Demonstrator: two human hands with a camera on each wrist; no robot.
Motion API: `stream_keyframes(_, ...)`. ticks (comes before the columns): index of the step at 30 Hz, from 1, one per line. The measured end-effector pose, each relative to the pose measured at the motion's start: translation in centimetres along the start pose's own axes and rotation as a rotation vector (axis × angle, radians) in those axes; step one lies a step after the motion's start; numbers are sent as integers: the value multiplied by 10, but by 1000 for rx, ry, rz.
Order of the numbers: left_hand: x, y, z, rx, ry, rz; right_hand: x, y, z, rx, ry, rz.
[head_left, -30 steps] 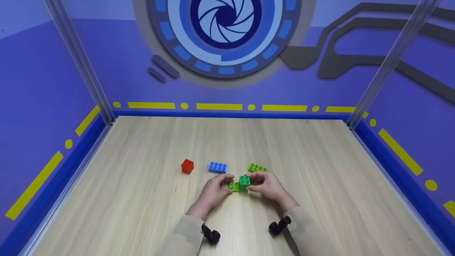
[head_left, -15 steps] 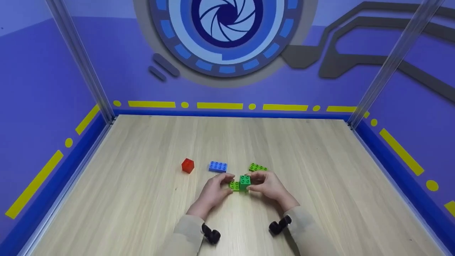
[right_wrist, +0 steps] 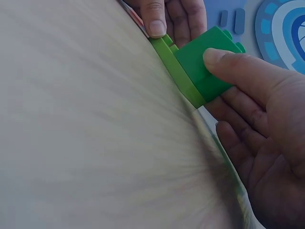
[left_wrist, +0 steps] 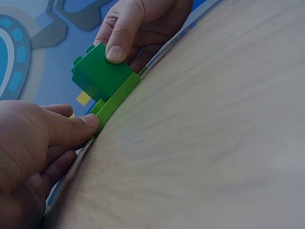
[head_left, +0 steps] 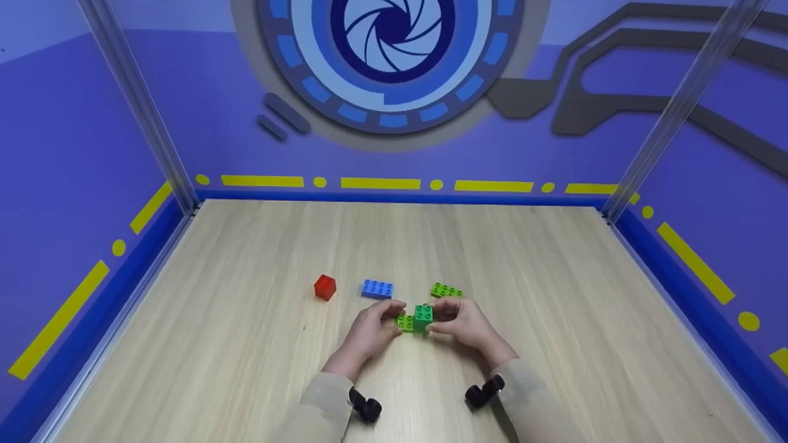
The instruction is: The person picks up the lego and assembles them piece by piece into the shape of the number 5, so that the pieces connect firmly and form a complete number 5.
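Observation:
A flat light-green building brick [head_left: 404, 322] lies on the table, its left end pinched by my left hand [head_left: 369, 332]. On its right half sits a taller dark-green brick [head_left: 423, 315], studs up. My right hand [head_left: 466, 321] holds this dark-green brick, the thumb on its near side. In the left wrist view the dark-green brick [left_wrist: 100, 71] stands close down on the light-green one [left_wrist: 116, 100], leaving studs bare beside the left thumb. From the right wrist, the right thumb shows flat against the dark-green brick [right_wrist: 207, 64].
Behind the hands lie a red brick [head_left: 325, 288], a blue flat brick [head_left: 377, 288] and another light-green flat brick [head_left: 446, 290], partly behind the right hand. Printed panels [head_left: 394, 163] wall in the wooden table [head_left: 394, 240] at the back and sides.
Both hands keep their hold and the bricks stay in nearly the same place; only a very slight shift shows.

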State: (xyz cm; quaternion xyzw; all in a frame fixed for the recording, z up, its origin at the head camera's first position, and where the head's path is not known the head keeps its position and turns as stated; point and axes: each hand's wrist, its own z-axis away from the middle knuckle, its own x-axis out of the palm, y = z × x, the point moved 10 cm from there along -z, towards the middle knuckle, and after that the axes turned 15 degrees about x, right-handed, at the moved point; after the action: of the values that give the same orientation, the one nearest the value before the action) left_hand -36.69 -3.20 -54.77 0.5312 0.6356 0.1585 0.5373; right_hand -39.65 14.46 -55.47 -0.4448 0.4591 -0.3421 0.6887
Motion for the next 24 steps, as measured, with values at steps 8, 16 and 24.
stream_keyframes(8,1,-1,2,6,0,18,0,0,4,-16,21,13)
stream_keyframes(16,1,-1,1,-1,7,29,1,2,3,-17,19,-21)
stream_keyframes(24,1,-2,1,-17,6,28,0,3,2,-13,15,-24)
